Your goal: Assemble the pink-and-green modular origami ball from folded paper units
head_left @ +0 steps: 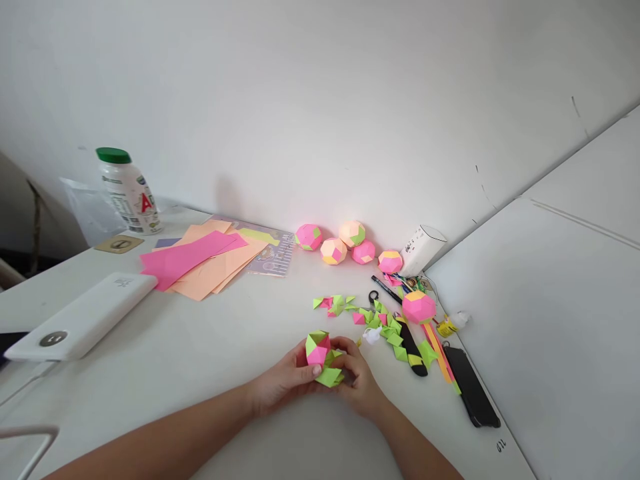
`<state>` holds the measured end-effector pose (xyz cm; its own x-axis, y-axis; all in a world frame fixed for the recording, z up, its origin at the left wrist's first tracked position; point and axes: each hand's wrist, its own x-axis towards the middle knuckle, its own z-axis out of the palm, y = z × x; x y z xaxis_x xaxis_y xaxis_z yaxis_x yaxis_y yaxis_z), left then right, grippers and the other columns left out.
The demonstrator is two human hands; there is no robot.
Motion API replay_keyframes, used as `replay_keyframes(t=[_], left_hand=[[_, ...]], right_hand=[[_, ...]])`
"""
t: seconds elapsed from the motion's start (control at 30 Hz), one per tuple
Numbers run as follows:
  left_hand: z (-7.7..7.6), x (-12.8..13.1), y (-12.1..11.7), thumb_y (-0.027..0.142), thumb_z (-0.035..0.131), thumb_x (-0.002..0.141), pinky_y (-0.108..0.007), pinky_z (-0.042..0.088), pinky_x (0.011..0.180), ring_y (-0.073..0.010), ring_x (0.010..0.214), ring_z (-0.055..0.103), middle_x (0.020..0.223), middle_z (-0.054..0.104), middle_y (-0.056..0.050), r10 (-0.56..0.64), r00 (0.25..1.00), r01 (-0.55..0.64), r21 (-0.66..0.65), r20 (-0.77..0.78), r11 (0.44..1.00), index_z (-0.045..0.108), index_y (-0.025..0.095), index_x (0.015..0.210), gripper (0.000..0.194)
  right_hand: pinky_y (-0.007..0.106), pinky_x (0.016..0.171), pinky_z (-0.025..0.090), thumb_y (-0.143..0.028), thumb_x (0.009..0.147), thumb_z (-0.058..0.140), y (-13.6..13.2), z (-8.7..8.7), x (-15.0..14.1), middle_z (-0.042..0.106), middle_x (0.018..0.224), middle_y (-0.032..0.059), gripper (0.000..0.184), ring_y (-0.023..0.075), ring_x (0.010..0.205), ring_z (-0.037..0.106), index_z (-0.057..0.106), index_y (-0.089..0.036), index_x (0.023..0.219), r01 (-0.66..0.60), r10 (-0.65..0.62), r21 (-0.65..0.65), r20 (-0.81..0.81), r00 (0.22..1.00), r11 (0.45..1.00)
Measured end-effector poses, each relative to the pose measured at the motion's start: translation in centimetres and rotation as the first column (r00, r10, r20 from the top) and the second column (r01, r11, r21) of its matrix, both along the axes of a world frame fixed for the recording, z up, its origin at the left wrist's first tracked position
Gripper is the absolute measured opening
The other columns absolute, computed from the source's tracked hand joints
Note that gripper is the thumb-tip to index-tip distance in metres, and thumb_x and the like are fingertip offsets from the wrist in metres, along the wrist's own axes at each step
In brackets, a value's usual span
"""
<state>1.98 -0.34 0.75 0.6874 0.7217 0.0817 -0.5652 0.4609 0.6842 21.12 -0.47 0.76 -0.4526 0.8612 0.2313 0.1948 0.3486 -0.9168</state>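
Observation:
A partly built ball of folded paper, pink and green, is held between my two hands low in the middle of the view. My left hand grips it from the left, with the thumb pressed on its lower front. Fingers of my right hand close on its green right side; their tips are partly hidden behind the paper. Just beyond, loose folded paper pieces, mostly green with a few pink, lie scattered on the white table.
Several finished paper balls line the wall, and another ball sits at right. Also at right are a utility knife, glue bottle and black phone. Leftward lie paper sheets, a power bank and a bottle.

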Motion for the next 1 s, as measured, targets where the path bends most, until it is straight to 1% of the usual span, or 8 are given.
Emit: replay_keyframes(t=[0.17,0.27,0.33,0.47,0.53,0.63,0.77,1.0], left_hand=[[-0.4,-0.1,0.0,0.031,0.070,0.077,-0.041,0.038,0.096,-0.0256,0.116,0.048,0.120,0.055,-0.006,0.169,0.968,-0.152,0.104,-0.187,0.983,0.043,0.029,0.127,0.057],[-0.5,-0.2,0.0,0.036,0.068,0.077,-0.040,0.038,0.096,-0.0261,0.118,0.046,0.130,0.050,-0.007,0.233,0.935,-0.201,0.139,-0.269,0.970,0.034,0.032,0.135,0.067],[-0.4,-0.3,0.0,0.039,0.069,0.076,-0.040,0.037,0.098,-0.0269,0.123,0.042,0.137,0.043,-0.008,0.256,0.916,-0.220,0.146,-0.308,0.964,0.026,0.032,0.139,0.076],[-0.2,-0.4,-0.2,0.043,0.070,0.074,-0.040,0.035,0.100,-0.0288,0.128,0.037,0.144,0.034,-0.012,0.247,0.898,-0.197,0.169,-0.364,0.966,0.012,0.028,0.144,0.091],[-0.1,-0.4,-0.4,0.043,0.070,0.073,-0.042,0.036,0.099,-0.0293,0.126,0.039,0.143,0.035,-0.013,0.232,0.890,-0.170,0.185,-0.394,0.968,0.007,0.027,0.145,0.097],[-0.2,-0.3,-0.6,0.043,0.070,0.073,-0.042,0.038,0.096,-0.0284,0.117,0.046,0.134,0.043,-0.014,0.237,0.870,-0.152,0.221,-0.433,0.963,0.004,0.026,0.146,0.100],[-0.5,-0.1,-0.7,0.042,0.071,0.072,-0.040,0.041,0.091,-0.0274,0.107,0.051,0.129,0.047,-0.014,0.231,0.874,-0.130,0.250,-0.428,0.959,0.002,0.025,0.147,0.103],[-1.1,0.3,-1.0,0.038,0.073,0.072,-0.041,0.039,0.096,-0.0297,0.118,0.045,0.137,0.041,-0.016,0.258,0.881,-0.155,0.273,-0.396,0.949,0.004,0.026,0.146,0.102]], right_hand=[[0.040,0.107,0.033,-0.002,0.068,0.058,-0.4,0.6,0.2,0.032,0.142,0.0051,0.046,0.0252,0.133,0.033,0.062,-0.028,0.106,-0.063,0.064,-0.013,0.156,0.986,0.998],[0.041,0.110,0.028,0.000,0.066,0.054,-0.5,0.6,0.5,0.027,0.147,0.0041,0.058,0.0247,0.137,0.025,0.058,-0.029,0.117,-0.084,0.090,-0.044,0.169,0.982,0.996],[0.042,0.109,0.028,-0.003,0.069,0.055,-0.4,0.4,0.6,0.029,0.145,0.0042,0.055,0.0245,0.137,0.025,0.058,-0.029,0.117,-0.071,0.081,-0.078,0.125,0.989,0.994],[0.043,0.104,0.035,-0.019,0.078,0.059,-0.1,0.0,0.7,0.040,0.136,0.0071,0.033,0.0260,0.132,0.033,0.062,-0.028,0.110,-0.059,0.049,-0.167,-0.067,0.997,0.984],[0.043,0.102,0.036,-0.032,0.081,0.060,0.0,-0.1,0.7,0.044,0.130,0.0083,0.026,0.0271,0.128,0.038,0.065,-0.027,0.106,-0.065,0.032,-0.203,-0.162,0.986,0.977],[0.043,0.100,0.038,-0.044,0.082,0.060,0.0,0.2,0.6,0.048,0.122,0.0088,0.027,0.0273,0.119,0.046,0.068,-0.026,0.099,-0.050,-0.003,-0.234,-0.221,0.975,0.971],[0.042,0.096,0.041,-0.045,0.082,0.062,-0.2,0.7,0.4,0.053,0.113,0.0080,0.024,0.0253,0.108,0.052,0.071,-0.026,0.094,-0.047,-0.023,-0.247,-0.272,0.962,0.968],[0.040,0.091,0.043,-0.039,0.079,0.067,-0.5,0.8,0.2,0.056,0.105,0.0057,0.015,0.0223,0.100,0.055,0.071,-0.026,0.085,-0.056,-0.034,-0.278,-0.310,0.950,0.959]])
